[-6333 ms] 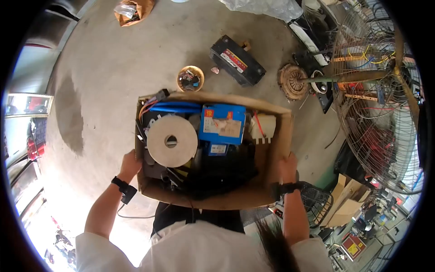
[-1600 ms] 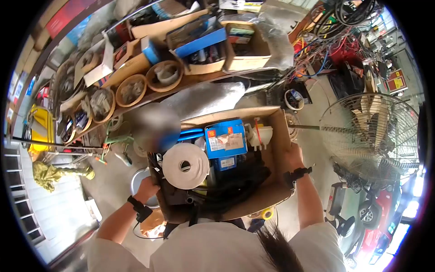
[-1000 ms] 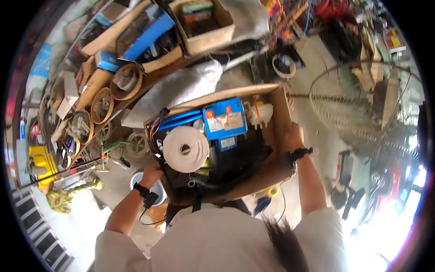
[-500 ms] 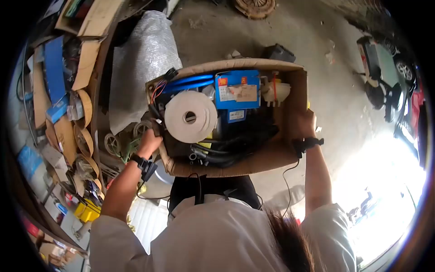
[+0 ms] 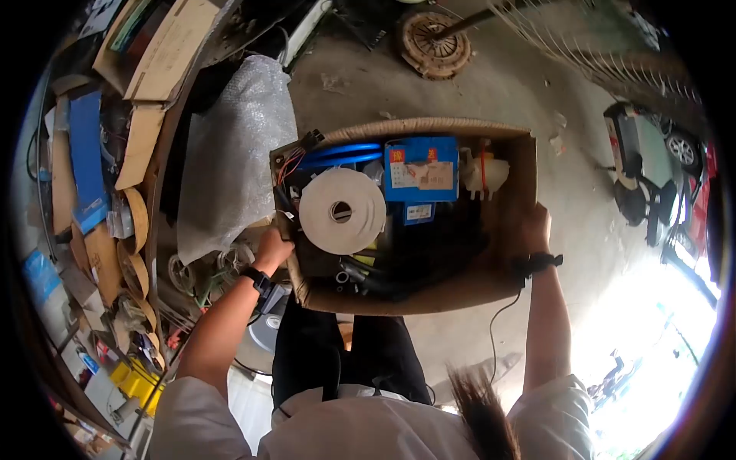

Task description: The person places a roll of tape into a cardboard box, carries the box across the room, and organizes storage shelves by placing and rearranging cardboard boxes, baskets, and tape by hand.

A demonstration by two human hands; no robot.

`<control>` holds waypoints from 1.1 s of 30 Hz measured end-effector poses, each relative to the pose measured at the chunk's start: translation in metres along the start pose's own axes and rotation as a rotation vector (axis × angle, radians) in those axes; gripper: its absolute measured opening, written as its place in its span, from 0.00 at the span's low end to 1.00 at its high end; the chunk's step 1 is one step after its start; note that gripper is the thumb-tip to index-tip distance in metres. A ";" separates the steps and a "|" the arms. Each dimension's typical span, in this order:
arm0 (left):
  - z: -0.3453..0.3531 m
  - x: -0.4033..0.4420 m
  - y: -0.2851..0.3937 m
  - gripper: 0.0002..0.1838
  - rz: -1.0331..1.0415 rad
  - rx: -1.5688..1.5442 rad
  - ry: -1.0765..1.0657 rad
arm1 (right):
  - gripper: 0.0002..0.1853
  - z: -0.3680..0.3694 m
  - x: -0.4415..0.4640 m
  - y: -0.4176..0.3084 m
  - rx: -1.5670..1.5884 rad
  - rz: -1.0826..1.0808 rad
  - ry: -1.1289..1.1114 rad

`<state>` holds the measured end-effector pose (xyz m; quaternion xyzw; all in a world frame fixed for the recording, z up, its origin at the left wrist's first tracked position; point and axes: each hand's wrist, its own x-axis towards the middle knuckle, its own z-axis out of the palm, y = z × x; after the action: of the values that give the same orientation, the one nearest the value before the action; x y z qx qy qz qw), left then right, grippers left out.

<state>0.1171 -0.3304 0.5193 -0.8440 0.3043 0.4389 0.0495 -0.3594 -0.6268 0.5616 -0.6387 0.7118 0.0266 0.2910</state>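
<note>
An open cardboard box [image 5: 429, 305] is held in front of my body, above my legs. My left hand [image 5: 274, 249] is closed on its left side, and my right hand [image 5: 537, 230] grips the right side, fingers partly hidden. Inside lie a large whitish roll [image 5: 322, 207], blue tubing [image 5: 341, 157] and a wire bundle with a black connector [image 5: 295, 157]. A blue carton [image 5: 422, 165] with labels stands near a smaller blue box [image 5: 418, 214]. At the right end sits a whitish plastic reservoir [image 5: 491, 175] with a red band. Black hoses [image 5: 414, 268] fill the shadowed near side.
Shelving with cardboard bins [image 5: 134, 222] runs along the left. Beside it stands a bubble-wrapped bundle [image 5: 238, 153]. A rusty clutch-like disc [image 5: 435, 46] lies on the floor ahead, near a wire cage [image 5: 598, 61]. Vehicles [image 5: 682, 149] are at the right.
The box and both hands have shifted right and slightly down in view. More of the round disc shows, and the wire cage has come into view at the upper right. Both hands keep their hold.
</note>
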 end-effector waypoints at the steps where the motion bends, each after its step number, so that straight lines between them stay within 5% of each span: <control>1: 0.018 0.006 -0.008 0.15 -0.049 -0.049 0.014 | 0.17 0.003 0.031 -0.010 0.002 -0.049 -0.007; 6: 0.034 0.007 -0.002 0.10 -0.014 -0.434 0.177 | 0.16 0.040 0.111 -0.070 -0.053 -0.228 0.005; 8: 0.030 0.012 0.009 0.10 -0.119 -0.379 0.136 | 0.14 0.062 0.153 -0.098 -0.341 -0.370 0.025; 10: 0.061 0.033 -0.008 0.09 -0.154 -0.422 0.179 | 0.14 0.061 0.149 -0.148 -0.184 -0.179 -0.015; 12: 0.096 0.052 -0.023 0.08 -0.147 -0.385 0.304 | 0.12 0.085 0.183 -0.145 -0.167 -0.243 -0.003; 16: 0.126 0.040 -0.018 0.08 -0.274 -0.457 0.155 | 0.13 0.121 0.213 -0.125 -0.171 -0.302 -0.087; 18: 0.163 0.049 -0.013 0.09 -0.208 -0.461 0.346 | 0.14 0.138 0.236 -0.101 -0.292 -0.329 -0.090; 20: 0.156 0.062 0.010 0.10 -0.327 -0.514 0.250 | 0.14 0.138 0.228 -0.143 -0.226 -0.214 -0.105; 21: 0.160 0.071 0.011 0.11 -0.302 -0.442 0.128 | 0.14 0.160 0.268 -0.111 -0.257 -0.327 -0.084; 22: 0.166 0.081 0.019 0.11 -0.369 -0.459 0.153 | 0.14 0.174 0.304 -0.077 -0.292 -0.429 -0.066; 26: 0.193 0.120 0.033 0.12 -0.387 -0.613 0.099 | 0.16 0.195 0.317 -0.124 -0.407 -0.448 -0.177; 28: 0.234 0.138 0.023 0.13 -0.215 -0.537 0.157 | 0.17 0.205 0.327 -0.132 -0.490 -0.429 -0.121; 33: 0.246 0.162 0.005 0.13 -0.410 -0.522 -0.025 | 0.19 0.232 0.315 -0.149 -0.505 -0.326 -0.139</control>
<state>0.0090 -0.3244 0.2452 -0.8665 0.0047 0.4931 -0.0775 -0.1381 -0.8408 0.2778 -0.7931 0.5494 0.1991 0.1716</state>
